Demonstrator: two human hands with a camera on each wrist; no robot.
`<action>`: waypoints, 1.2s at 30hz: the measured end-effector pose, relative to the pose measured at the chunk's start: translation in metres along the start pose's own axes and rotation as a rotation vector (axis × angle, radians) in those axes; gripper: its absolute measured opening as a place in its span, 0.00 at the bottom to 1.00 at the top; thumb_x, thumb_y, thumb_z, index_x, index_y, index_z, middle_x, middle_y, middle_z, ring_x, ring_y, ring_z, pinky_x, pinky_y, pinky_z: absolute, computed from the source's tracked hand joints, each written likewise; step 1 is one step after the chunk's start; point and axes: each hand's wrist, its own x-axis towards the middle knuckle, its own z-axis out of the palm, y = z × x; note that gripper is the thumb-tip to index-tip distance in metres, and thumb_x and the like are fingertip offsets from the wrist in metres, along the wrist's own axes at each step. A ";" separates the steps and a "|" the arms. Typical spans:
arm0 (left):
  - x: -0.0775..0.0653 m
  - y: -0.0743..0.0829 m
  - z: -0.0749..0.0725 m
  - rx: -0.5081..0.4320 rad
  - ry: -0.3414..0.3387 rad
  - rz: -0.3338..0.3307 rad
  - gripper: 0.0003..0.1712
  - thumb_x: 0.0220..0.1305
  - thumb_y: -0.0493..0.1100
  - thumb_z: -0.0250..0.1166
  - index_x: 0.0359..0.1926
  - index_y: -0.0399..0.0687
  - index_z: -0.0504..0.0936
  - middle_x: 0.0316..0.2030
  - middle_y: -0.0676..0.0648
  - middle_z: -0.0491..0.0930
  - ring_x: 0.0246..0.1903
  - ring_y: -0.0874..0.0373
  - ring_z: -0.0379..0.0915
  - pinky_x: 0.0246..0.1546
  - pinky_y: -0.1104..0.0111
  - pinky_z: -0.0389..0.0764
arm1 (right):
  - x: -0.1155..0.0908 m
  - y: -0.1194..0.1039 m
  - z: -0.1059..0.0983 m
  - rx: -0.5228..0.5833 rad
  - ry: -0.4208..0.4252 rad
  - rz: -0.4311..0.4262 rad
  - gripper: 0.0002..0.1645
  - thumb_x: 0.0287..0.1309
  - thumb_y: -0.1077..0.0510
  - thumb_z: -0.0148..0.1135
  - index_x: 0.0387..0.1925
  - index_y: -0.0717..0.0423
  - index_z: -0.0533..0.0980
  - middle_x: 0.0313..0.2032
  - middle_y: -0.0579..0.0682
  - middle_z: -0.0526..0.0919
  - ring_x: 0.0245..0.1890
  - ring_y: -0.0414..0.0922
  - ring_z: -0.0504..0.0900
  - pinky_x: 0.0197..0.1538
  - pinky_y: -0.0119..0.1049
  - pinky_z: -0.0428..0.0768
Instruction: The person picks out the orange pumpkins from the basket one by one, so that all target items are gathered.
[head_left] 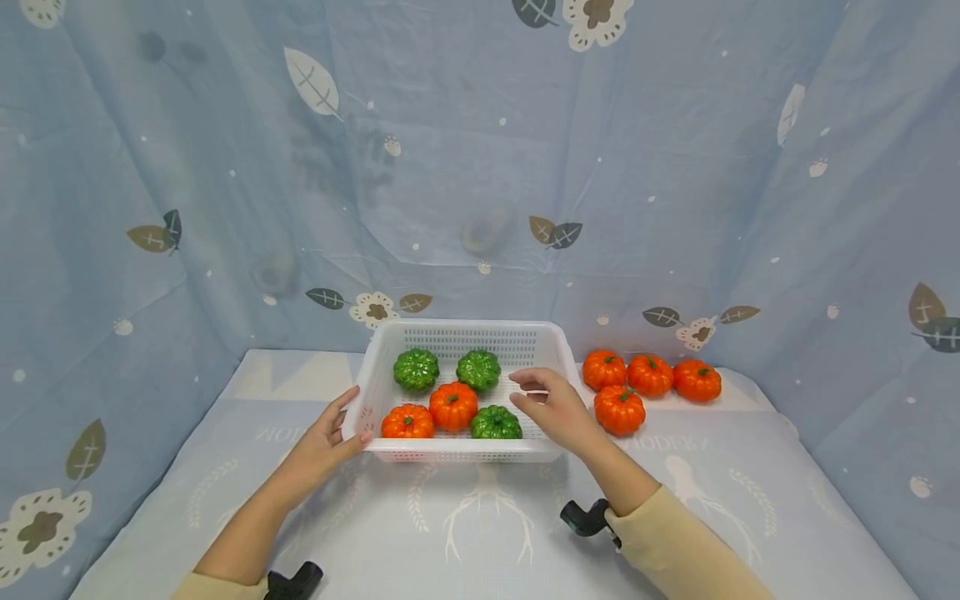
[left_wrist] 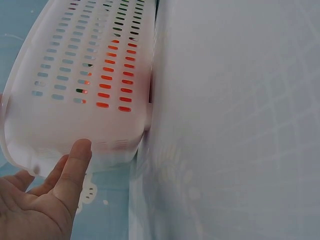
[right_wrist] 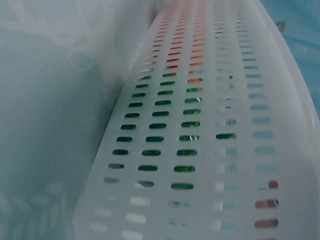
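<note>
A white perforated plastic basket [head_left: 468, 451] holds 3 glossy green toy pumpkins, one of them at the back left [head_left: 416, 369], and 2 orange pumpkins [head_left: 453, 406]. At its front left corner, my left hand [head_left: 326, 439] touches the outside, thumb by the front corner and fingers along the left side. The left wrist view shows those fingers [left_wrist: 75, 167] fairly straight against the basket wall. Over the basket's right part hovers my right hand [head_left: 555, 410], fingers loosely bent with nothing between them. The right wrist view shows mostly the slotted front wall [right_wrist: 205, 115].
Several orange pumpkins [head_left: 651, 375] stand on the table right of the basket, one of them nearer [head_left: 619, 410] and close to my right wrist. A patterned cloth covers the table [head_left: 487, 525]. Blue printed curtains [head_left: 465, 167] enclose the back and sides.
</note>
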 end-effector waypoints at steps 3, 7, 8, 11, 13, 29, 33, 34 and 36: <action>0.001 0.000 0.000 0.012 0.005 -0.004 0.52 0.67 0.49 0.67 0.80 0.58 0.44 0.74 0.33 0.55 0.68 0.36 0.63 0.59 0.49 0.75 | 0.007 -0.002 0.009 -0.015 -0.038 -0.009 0.21 0.64 0.62 0.66 0.57 0.64 0.77 0.55 0.60 0.79 0.56 0.58 0.78 0.60 0.50 0.78; 0.001 0.000 0.000 0.012 0.006 -0.008 0.51 0.67 0.49 0.67 0.80 0.58 0.44 0.74 0.33 0.55 0.68 0.36 0.63 0.59 0.49 0.75 | 0.017 -0.005 0.021 -0.040 -0.088 0.027 0.21 0.63 0.61 0.67 0.57 0.62 0.78 0.54 0.58 0.80 0.56 0.57 0.78 0.59 0.47 0.78; 0.000 0.000 0.000 0.011 0.005 -0.009 0.51 0.67 0.49 0.67 0.80 0.58 0.44 0.74 0.33 0.55 0.68 0.36 0.63 0.59 0.49 0.75 | 0.020 -0.006 0.023 -0.046 -0.103 0.030 0.21 0.63 0.61 0.67 0.57 0.62 0.78 0.54 0.58 0.80 0.56 0.57 0.78 0.59 0.47 0.78; 0.000 0.000 0.000 0.004 0.003 -0.012 0.52 0.67 0.49 0.67 0.80 0.58 0.44 0.75 0.34 0.54 0.68 0.36 0.62 0.59 0.49 0.74 | 0.027 -0.008 0.030 -0.055 -0.159 0.041 0.23 0.63 0.61 0.67 0.58 0.63 0.77 0.56 0.61 0.79 0.57 0.58 0.77 0.59 0.48 0.78; -0.001 0.000 0.000 -0.001 0.001 -0.014 0.52 0.67 0.48 0.67 0.80 0.58 0.43 0.75 0.34 0.53 0.68 0.36 0.62 0.59 0.49 0.74 | 0.030 -0.007 0.033 -0.059 -0.197 0.048 0.25 0.63 0.61 0.67 0.60 0.64 0.76 0.57 0.63 0.78 0.58 0.59 0.76 0.59 0.49 0.78; -0.002 0.002 0.001 -0.011 -0.001 -0.019 0.52 0.66 0.49 0.68 0.80 0.57 0.44 0.75 0.34 0.54 0.68 0.37 0.63 0.59 0.51 0.76 | 0.051 -0.013 0.047 -0.253 -0.346 0.094 0.31 0.61 0.57 0.70 0.65 0.57 0.74 0.64 0.54 0.76 0.61 0.56 0.75 0.58 0.50 0.78; -0.002 0.004 0.000 -0.009 -0.003 -0.007 0.53 0.66 0.49 0.68 0.80 0.56 0.43 0.75 0.33 0.54 0.68 0.37 0.63 0.59 0.51 0.75 | 0.059 -0.016 0.049 -0.304 -0.376 0.087 0.32 0.59 0.56 0.72 0.64 0.56 0.74 0.63 0.53 0.77 0.61 0.56 0.76 0.58 0.49 0.78; -0.002 0.004 0.001 -0.008 -0.002 -0.003 0.53 0.66 0.49 0.68 0.80 0.55 0.43 0.75 0.33 0.54 0.68 0.36 0.63 0.59 0.51 0.76 | 0.061 -0.017 0.050 -0.312 -0.383 0.088 0.32 0.58 0.56 0.73 0.64 0.55 0.74 0.63 0.53 0.77 0.61 0.55 0.76 0.58 0.48 0.78; -0.002 0.004 0.001 -0.009 -0.006 0.001 0.53 0.67 0.49 0.68 0.80 0.54 0.43 0.75 0.33 0.54 0.68 0.36 0.63 0.59 0.51 0.76 | 0.064 -0.016 0.051 -0.306 -0.397 0.099 0.33 0.57 0.56 0.74 0.64 0.55 0.75 0.62 0.54 0.77 0.60 0.55 0.76 0.58 0.49 0.78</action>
